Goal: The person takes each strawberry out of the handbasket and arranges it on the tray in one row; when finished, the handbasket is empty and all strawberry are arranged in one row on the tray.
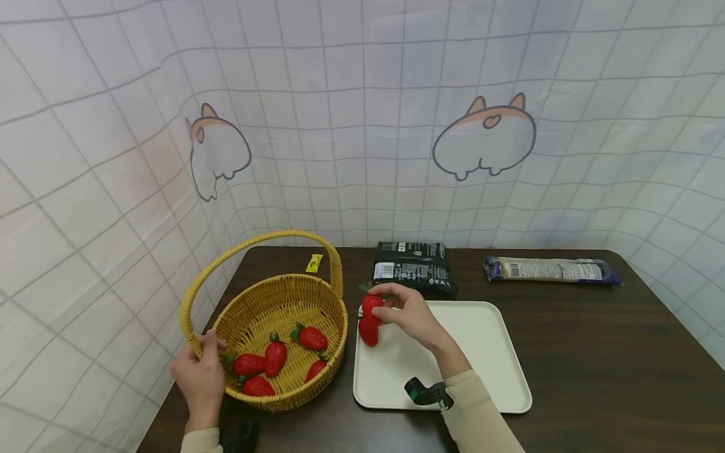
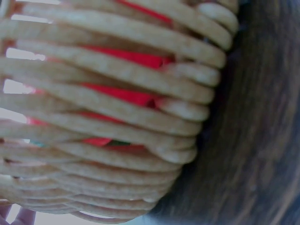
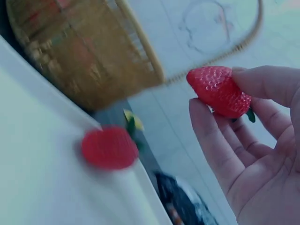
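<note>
My right hand (image 1: 410,318) pinches a red strawberry (image 3: 218,91) with green leaves between thumb and fingers, over the left end of a white tray (image 1: 481,365). Just below it, a second strawberry (image 3: 110,147) lies on the tray near its edge. My left hand (image 1: 198,380) grips the yellow wicker basket (image 1: 343,346) at its left side, where the tall handle (image 1: 260,236) meets the rim. Several strawberries (image 1: 275,357) lie inside the basket. In the left wrist view, red shows through gaps in the weave (image 2: 126,122); the left fingers are mostly hidden there.
Behind the tray lies a black packet (image 1: 416,267). A long blue-and-clear package (image 1: 552,270) lies at the back right of the dark wooden table (image 1: 595,358). One small yellow sachet (image 1: 314,263) is behind the basket. A gridded curtain (image 1: 368,126) borders the table's back and sides.
</note>
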Demonstrator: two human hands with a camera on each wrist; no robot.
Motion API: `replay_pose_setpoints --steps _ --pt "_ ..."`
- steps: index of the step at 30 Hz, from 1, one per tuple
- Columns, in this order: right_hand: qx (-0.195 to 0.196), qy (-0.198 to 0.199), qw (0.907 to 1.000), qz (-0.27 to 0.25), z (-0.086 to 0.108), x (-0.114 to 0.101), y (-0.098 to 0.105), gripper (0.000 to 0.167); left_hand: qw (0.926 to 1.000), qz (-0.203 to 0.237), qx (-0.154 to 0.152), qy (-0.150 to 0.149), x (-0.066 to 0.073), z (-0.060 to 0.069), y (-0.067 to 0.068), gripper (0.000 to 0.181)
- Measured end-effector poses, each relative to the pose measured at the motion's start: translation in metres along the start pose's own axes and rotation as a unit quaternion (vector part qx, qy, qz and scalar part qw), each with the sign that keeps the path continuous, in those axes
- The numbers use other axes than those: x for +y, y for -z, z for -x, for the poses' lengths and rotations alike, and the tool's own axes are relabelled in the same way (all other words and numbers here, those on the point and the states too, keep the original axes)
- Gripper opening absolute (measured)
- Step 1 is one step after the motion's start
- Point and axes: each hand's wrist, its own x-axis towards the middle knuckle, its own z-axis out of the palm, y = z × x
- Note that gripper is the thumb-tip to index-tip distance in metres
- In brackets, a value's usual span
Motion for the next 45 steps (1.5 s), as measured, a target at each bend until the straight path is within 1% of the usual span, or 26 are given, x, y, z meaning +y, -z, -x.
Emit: replay_pose_setpoints --steps 3,6,10,13,17,19,21,24,26,28,29,31,33,36,38,40,42,45 --pt "0.031 -0.022 0.9993 0.006 0.001 0.005 0.014 0.034 1.0 0.003 -0.003 -0.003 0.0 -0.001 -0.001 0.031" --pt "0.048 -0.045 0.9977 0.014 0.001 0.009 0.023 0.032 1.0 0.001 -0.006 0.0 0.0 -0.001 0.0 0.031" --pt "0.057 -0.068 0.9959 0.015 0.0 0.014 0.029 0.031 0.9995 -0.006 -0.022 0.023 0.001 -0.003 0.0 0.03" --pt "0.057 -0.085 0.9946 0.018 -0.001 0.016 0.032 0.032 0.9981 -0.009 -0.039 0.046 0.003 -0.007 -0.001 0.03" --pt "0.055 -0.108 0.9925 0.018 -0.001 0.019 0.036 0.032 0.9956 0.004 -0.06 0.072 0.004 -0.013 -0.004 0.031" --pt "0.056 -0.114 0.9918 0.018 -0.001 0.02 0.037 0.032 0.9948 0.012 -0.067 0.077 0.002 -0.017 -0.007 0.03" --pt "0.056 -0.118 0.9913 0.021 -0.001 0.022 0.038 0.031 0.9948 0.019 -0.069 0.072 -0.001 -0.021 -0.009 0.03" --pt "0.05 -0.123 0.9909 0.019 0.0 0.022 0.039 0.032 0.9955 0.03 -0.072 0.054 -0.005 -0.025 -0.012 0.031" --pt "0.047 -0.128 0.9904 0.021 0.001 0.023 0.04 0.032 0.996 0.031 -0.072 0.043 -0.008 -0.027 -0.013 0.034" --pt "0.044 -0.135 0.9895 0.028 0.001 0.025 0.041 0.032 0.9962 0.026 -0.074 0.037 -0.012 -0.029 -0.014 0.035" --pt "0.043 -0.138 0.9889 0.036 0.001 0.027 0.041 0.032 0.9961 0.026 -0.076 0.036 -0.013 -0.03 -0.014 0.035" --pt "0.043 -0.148 0.9867 0.05 0.0 0.031 0.042 0.031 0.9951 0.041 -0.082 0.038 -0.015 -0.032 -0.015 0.035" --pt "0.041 -0.16 0.9846 0.058 0.0 0.035 0.041 0.03 0.9925 0.069 -0.09 0.045 -0.016 -0.033 -0.015 0.032" --pt "0.035 -0.173 0.9827 0.056 0.0 0.039 0.04 0.03 0.986 0.118 -0.1 0.062 -0.017 -0.033 -0.016 0.027" --pt "0.03 -0.177 0.9825 0.051 0.0 0.04 0.038 0.029 0.9829 0.137 -0.1 0.072 -0.016 -0.033 -0.015 0.027" --pt "0.026 -0.177 0.9824 0.051 0.0 0.04 0.036 0.029 0.9818 0.145 -0.097 0.076 -0.015 -0.031 -0.014 0.027" --pt "0.024 -0.177 0.9825 0.051 0.001 0.04 0.034 0.029 0.9825 0.144 -0.09 0.075 -0.015 -0.03 -0.013 0.027" --pt "0.022 -0.172 0.9838 0.046 0.001 0.039 0.032 0.03 0.9853 0.137 -0.081 0.061 -0.012 -0.027 -0.013 0.024"
